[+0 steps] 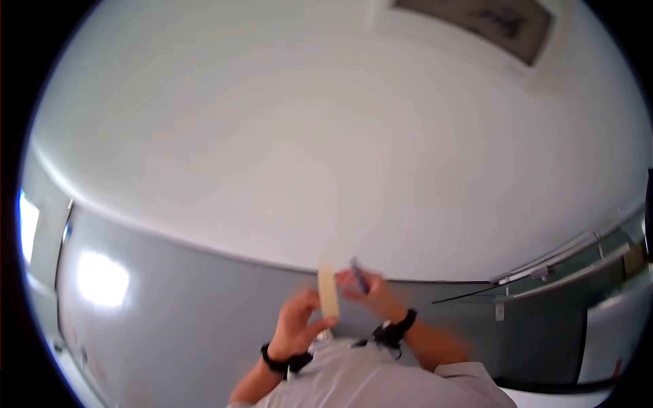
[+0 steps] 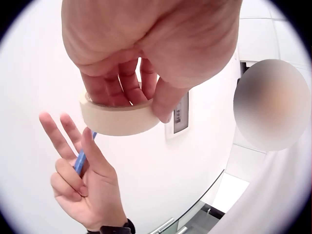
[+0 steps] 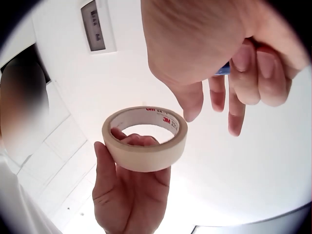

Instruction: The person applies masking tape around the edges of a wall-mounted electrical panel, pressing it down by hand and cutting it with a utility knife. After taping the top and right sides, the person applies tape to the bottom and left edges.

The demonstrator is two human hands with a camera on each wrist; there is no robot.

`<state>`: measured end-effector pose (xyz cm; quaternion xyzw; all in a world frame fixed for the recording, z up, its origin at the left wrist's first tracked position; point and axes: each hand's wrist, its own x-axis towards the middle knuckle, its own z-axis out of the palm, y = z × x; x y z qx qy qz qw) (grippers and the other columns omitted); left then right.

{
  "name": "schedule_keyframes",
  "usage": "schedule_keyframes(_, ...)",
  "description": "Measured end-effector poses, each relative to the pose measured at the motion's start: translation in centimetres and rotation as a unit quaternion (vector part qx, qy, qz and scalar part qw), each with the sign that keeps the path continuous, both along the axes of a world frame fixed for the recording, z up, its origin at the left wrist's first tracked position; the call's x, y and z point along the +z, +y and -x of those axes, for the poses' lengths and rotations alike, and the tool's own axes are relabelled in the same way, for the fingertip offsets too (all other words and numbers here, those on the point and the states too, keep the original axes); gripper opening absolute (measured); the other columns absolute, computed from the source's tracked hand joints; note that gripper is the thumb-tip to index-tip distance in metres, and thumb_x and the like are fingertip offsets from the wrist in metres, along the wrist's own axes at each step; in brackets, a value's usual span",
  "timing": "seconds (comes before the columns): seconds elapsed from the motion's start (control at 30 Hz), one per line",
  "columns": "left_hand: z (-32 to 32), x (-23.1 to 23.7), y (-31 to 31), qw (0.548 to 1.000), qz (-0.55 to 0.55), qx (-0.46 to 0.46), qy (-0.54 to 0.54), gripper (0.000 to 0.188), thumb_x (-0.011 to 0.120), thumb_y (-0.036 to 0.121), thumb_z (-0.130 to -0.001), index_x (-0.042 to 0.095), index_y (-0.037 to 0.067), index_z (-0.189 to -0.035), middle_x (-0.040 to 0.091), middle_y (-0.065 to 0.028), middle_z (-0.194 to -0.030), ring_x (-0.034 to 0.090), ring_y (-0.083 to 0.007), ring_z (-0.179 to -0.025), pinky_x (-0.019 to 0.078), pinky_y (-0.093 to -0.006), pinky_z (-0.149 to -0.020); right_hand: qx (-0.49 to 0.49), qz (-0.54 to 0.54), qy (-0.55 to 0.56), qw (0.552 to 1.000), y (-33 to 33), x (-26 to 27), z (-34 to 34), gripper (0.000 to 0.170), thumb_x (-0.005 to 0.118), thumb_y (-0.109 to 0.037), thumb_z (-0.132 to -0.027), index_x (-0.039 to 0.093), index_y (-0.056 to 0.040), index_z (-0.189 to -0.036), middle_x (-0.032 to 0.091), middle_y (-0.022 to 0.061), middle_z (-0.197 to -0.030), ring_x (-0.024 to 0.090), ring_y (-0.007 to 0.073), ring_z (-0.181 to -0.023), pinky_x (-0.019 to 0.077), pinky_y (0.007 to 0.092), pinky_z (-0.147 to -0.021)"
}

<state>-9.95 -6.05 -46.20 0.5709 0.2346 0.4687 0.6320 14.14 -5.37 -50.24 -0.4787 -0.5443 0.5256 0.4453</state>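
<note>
A cream roll of masking tape (image 1: 328,292) is in my left hand (image 1: 297,323), in front of the body. In the right wrist view, the roll (image 3: 151,156) has red 3M print inside its core; the left fingers reach into the ring and the thumb lies along its outer side. My right hand (image 1: 374,296) is beside the roll, its thumb tip close to the rim. Its ring and little fingers curl round a slim blue pen-like tool (image 2: 79,163), while the index and middle fingers stand out straight. The hand hides most of the tool (image 3: 223,69) in the right wrist view.
A broad white wall (image 1: 272,136) fills much of the head view, with a dark framed sign (image 1: 493,24) at the upper right. Below it is a glossy grey surface (image 1: 177,292). Rails (image 1: 564,272) run along the right side, above a socket plate (image 1: 500,311).
</note>
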Motion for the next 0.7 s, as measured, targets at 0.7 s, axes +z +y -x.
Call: schedule_keyframes(0.7,-6.0,2.0,6.5,0.96,-0.112,-0.061,0.248,0.032,0.087,0.006,-0.093,0.071,-0.004,-0.119,0.077,-0.012,-0.114,0.074,-0.0209,-0.111,0.0594,-0.0342,-0.1,-0.215,0.055,0.024,0.975,-3.3,-0.8,-4.4,0.023,0.077,-0.022,-0.099,0.075,0.0005,-0.094,0.064,-0.0027,-0.071,0.057,0.0055,-0.064,0.043,0.0259,-0.057)
